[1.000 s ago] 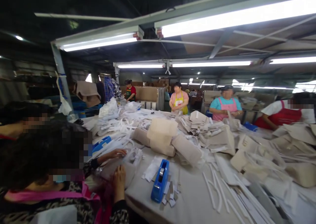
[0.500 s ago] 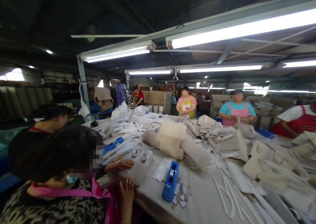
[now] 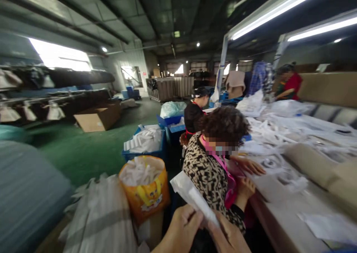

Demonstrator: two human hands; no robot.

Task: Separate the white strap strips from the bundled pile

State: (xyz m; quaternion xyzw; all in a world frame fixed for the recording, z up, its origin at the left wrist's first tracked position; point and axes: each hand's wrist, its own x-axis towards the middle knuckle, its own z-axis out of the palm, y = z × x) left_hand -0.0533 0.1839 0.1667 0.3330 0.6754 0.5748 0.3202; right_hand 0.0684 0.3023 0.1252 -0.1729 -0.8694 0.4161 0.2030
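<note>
Low in the view, both hands grip a long, flat, white wrapped packet (image 3: 192, 193) that looks like thin paper or film. Its wider end tilts up and to the left. My left hand (image 3: 181, 225) pinches its left edge between thumb and fingers. My right hand (image 3: 227, 232) is closed around the lower right end. What lies inside the wrapping, if anything, I cannot make out. Just beyond the packet sits a co-worker in a patterned top (image 3: 206, 171), whose hands rest at the table edge.
An orange bag (image 3: 156, 197) of white pieces stands left of my hands, beside long wrapped bundles (image 3: 103, 216). Blue bins (image 3: 163, 149) are behind it. At right runs a worktable (image 3: 290, 212) with white and beige goods. An open cardboard box (image 3: 97, 117) is on the green floor.
My view has swung left, from the table and the co-workers across it to the bags, bins and floor. Both my hands, holding the white packet, now show; earlier they were out of view.
</note>
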